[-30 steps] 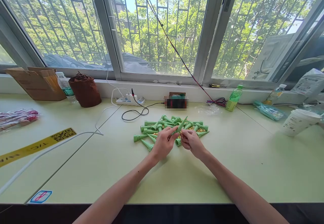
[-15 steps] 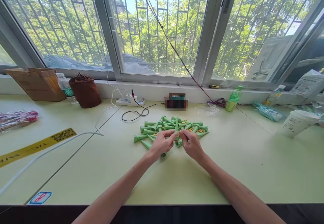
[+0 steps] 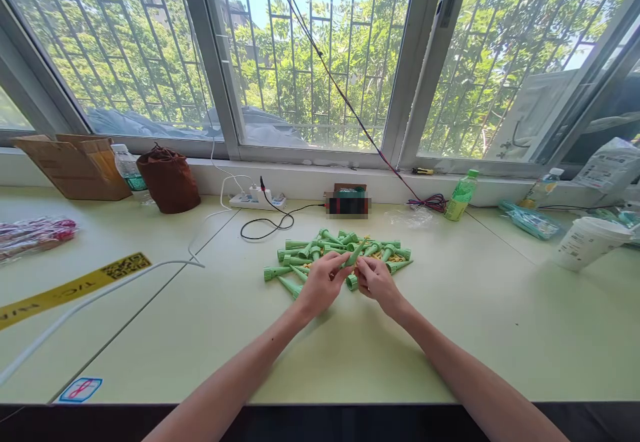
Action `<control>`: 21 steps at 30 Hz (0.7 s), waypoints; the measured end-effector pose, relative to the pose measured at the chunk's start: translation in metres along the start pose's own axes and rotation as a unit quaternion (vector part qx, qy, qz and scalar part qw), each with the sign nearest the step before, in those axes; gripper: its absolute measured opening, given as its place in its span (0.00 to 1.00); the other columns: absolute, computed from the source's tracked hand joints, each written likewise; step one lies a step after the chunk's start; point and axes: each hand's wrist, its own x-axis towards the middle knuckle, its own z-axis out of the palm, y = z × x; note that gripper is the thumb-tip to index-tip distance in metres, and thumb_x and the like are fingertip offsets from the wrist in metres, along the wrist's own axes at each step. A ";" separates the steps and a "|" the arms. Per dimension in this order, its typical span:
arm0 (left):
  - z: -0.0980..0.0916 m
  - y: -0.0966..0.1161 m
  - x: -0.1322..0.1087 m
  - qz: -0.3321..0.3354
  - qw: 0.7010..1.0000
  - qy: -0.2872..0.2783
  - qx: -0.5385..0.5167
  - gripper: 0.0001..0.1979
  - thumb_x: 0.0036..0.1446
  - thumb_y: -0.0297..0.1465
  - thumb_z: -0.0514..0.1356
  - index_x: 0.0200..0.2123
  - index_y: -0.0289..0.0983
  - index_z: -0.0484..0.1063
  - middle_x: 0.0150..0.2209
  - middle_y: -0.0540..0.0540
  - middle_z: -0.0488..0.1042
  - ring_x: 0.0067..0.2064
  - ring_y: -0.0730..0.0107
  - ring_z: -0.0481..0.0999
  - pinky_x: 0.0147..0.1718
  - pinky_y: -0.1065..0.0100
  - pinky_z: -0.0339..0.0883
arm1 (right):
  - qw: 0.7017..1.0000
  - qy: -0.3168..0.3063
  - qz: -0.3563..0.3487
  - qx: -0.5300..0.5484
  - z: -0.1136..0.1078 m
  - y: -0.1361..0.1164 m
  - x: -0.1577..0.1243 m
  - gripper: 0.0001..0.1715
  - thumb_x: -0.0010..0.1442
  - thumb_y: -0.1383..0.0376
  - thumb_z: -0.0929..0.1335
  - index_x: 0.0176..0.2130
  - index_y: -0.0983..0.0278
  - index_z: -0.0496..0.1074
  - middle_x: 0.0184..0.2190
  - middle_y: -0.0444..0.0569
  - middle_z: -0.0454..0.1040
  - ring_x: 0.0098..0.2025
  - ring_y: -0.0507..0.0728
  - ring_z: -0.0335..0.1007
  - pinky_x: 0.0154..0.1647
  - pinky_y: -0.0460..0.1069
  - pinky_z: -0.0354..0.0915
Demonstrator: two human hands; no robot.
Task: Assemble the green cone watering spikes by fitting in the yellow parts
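The left hand (image 3: 324,285) has its grip pinching a green spike (image 3: 355,254), which lies at two o'clock from that hand, nearer to it than to the right hand (image 3: 380,284). The spike's long axis tilts up, its tip toward one o'clock. The right grip's fingertips press together on a small yellowish piece (image 3: 357,266) at the spike's lower end; its shape cannot be told. Beyond lie ribbed-collared, tapering green plastic cones (image 3: 296,260) and yellow bits (image 3: 399,257) on the smooth, pale surface (image 3: 450,335).
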 end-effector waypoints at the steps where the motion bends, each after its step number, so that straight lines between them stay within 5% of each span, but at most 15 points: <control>1: -0.001 0.000 0.000 0.015 1.000 -0.006 0.009 0.16 0.63 0.35 0.56 0.51 0.38 0.75 0.37 0.44 0.72 0.31 0.72 0.68 0.27 0.73 0.63 | 0.998 -0.015 0.040 0.040 -0.001 -0.001 0.001 0.24 0.56 0.49 0.67 0.21 0.61 0.56 0.14 0.33 0.45 0.14 0.45 0.35 0.13 0.44 0.37; 4: -0.002 0.001 -0.001 0.055 0.998 -0.020 0.032 0.16 0.65 0.33 0.54 0.53 0.42 0.74 0.42 0.43 0.73 0.36 0.70 0.72 0.32 0.72 0.66 | 0.987 -0.039 0.121 0.099 -0.002 -0.005 0.002 0.22 0.51 0.54 0.69 0.20 0.61 0.56 0.13 0.32 0.43 0.13 0.44 0.33 0.13 0.43 0.32; 8: -0.001 0.002 0.000 0.056 0.997 -0.015 0.050 0.16 0.66 0.33 0.53 0.53 0.42 0.73 0.41 0.44 0.73 0.36 0.70 0.72 0.35 0.71 0.66 | 0.987 -0.024 0.115 0.112 -0.001 -0.007 0.001 0.20 0.49 0.57 0.69 0.19 0.61 0.55 0.13 0.32 0.44 0.13 0.43 0.35 0.12 0.42 0.33; 16: 0.003 0.009 0.000 0.002 0.998 0.016 0.066 0.15 0.65 0.36 0.54 0.45 0.36 0.76 0.28 0.49 0.67 0.28 0.73 0.65 0.30 0.71 0.60 | 0.999 0.016 0.004 0.042 0.004 -0.001 -0.001 0.26 0.56 0.49 0.67 0.20 0.61 0.56 0.15 0.34 0.44 0.15 0.45 0.36 0.14 0.45 0.38; 21: 0.005 0.014 0.001 -0.084 0.995 -0.011 -0.051 0.19 0.64 0.43 0.52 0.31 0.35 0.71 0.21 0.53 0.59 0.21 0.77 0.56 0.20 0.74 0.50 | 0.958 0.101 -0.165 -0.210 0.003 -0.003 -0.006 0.24 0.63 0.52 0.63 0.21 0.62 0.62 0.17 0.42 0.58 0.21 0.51 0.51 0.23 0.47 0.50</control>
